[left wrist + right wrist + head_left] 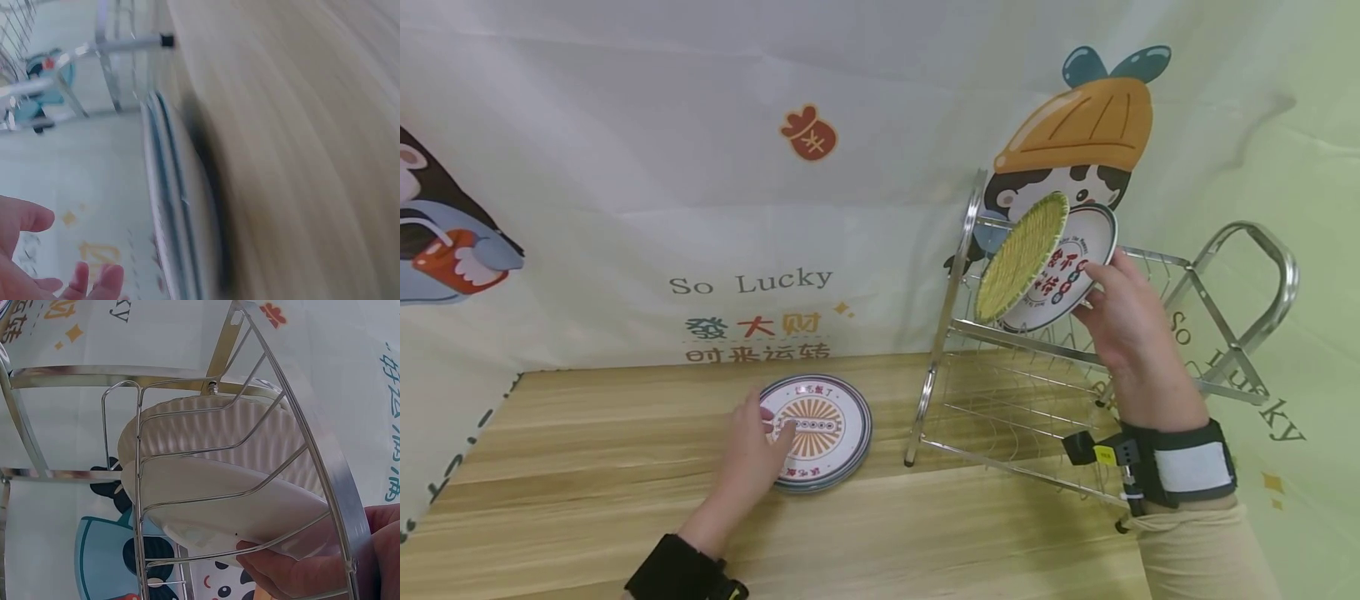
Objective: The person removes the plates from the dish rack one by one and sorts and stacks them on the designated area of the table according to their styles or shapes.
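Note:
My right hand (pixel 1131 337) grips the right edge of a white plate (pixel 1096 232) with a dark rim and printed characters. It stands tilted in the top tier of the metal dish rack (pixel 1015 339), beside a yellow-green woven-looking plate (pixel 1024 257). From below, the right wrist view shows the fingers (pixel 287 575) at the smooth white plate (pixel 219 490), with the ribbed plate (pixel 219 428) behind the wires. Over the left part of a stack of patterned plates (pixel 820 417) hovers my left hand (pixel 748 454), its fingers spread apart from the plate edges (pixel 165 187) in the left wrist view.
The two-tier rack stands on the right of the wooden table (pixel 587 467), its curved handle (pixel 1285 275) reaching out to the right. A printed cloth (pixel 625 167) hangs behind the table. Thin wires (pixel 206 503) cross below the plates.

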Demonstrator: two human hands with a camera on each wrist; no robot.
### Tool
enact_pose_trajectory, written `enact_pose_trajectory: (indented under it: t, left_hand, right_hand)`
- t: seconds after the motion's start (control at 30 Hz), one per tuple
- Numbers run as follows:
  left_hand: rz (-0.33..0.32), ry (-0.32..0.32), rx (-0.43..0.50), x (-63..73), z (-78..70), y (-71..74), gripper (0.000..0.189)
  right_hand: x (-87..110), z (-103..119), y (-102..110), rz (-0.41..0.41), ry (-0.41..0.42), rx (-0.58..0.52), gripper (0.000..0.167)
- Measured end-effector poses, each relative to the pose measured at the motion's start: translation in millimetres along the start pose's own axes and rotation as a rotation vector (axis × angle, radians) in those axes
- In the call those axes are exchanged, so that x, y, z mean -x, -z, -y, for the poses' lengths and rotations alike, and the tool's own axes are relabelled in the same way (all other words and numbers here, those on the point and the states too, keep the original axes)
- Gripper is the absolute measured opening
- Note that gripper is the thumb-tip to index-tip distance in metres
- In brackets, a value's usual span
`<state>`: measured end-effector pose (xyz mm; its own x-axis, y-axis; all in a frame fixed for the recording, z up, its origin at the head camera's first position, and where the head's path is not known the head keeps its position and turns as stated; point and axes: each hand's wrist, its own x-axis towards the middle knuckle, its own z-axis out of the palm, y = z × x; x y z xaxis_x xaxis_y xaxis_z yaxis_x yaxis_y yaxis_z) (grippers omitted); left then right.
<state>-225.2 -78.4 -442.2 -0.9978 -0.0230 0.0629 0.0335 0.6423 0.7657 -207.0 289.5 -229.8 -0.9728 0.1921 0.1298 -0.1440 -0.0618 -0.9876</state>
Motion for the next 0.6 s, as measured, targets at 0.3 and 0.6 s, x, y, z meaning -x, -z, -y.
enact_pose_trajectory:
  t: [0.3, 0.6]
  left_hand:
    - [0.072, -0.188, 0.239, 12.9, -41.7, -48.7, 0.065]
    - [0.108, -0.318, 0.385, 19.4, -70.3, -91.0, 0.061]
  right_hand:
    - [-0.8, 1, 0, 0.014, 0.013, -0.005, 0.049]
    - [-1.7, -1, 0, 0.006, 0.006, -0.036, 0.050]
